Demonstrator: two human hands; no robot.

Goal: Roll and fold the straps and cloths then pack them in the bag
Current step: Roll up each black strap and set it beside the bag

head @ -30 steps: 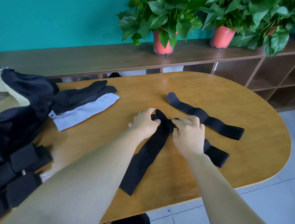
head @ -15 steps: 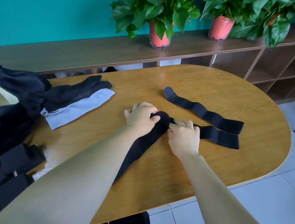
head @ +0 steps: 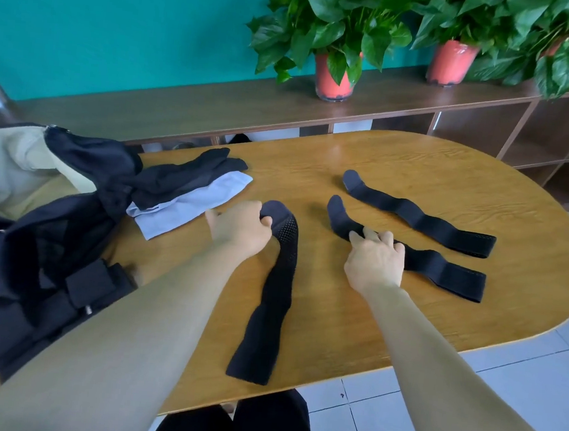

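Observation:
Three black straps lie on the wooden table (head: 386,330). My left hand (head: 240,228) pinches the far end of the near strap (head: 273,303), which runs toward the table's front edge. The fingers of my right hand (head: 375,261) are curled over the middle strap (head: 443,274). Behind it, the far strap (head: 420,218) lies untouched. At the back left sit folded black cloth (head: 183,179) and light blue cloth (head: 194,204). A black bag (head: 50,236) with a beige lining lies open at the left edge.
Behind the table runs a brown shelf unit (head: 216,113) with potted plants (head: 335,48) in red pots, against a teal wall. White floor tiles (head: 519,380) lie to the right. My dark trousers (head: 240,428) show below the table's front edge.
My hands were together on the crossed straps. They have moved apart, the left one drawing the near strap to the left and off the middle strap, which stays under my right hand.

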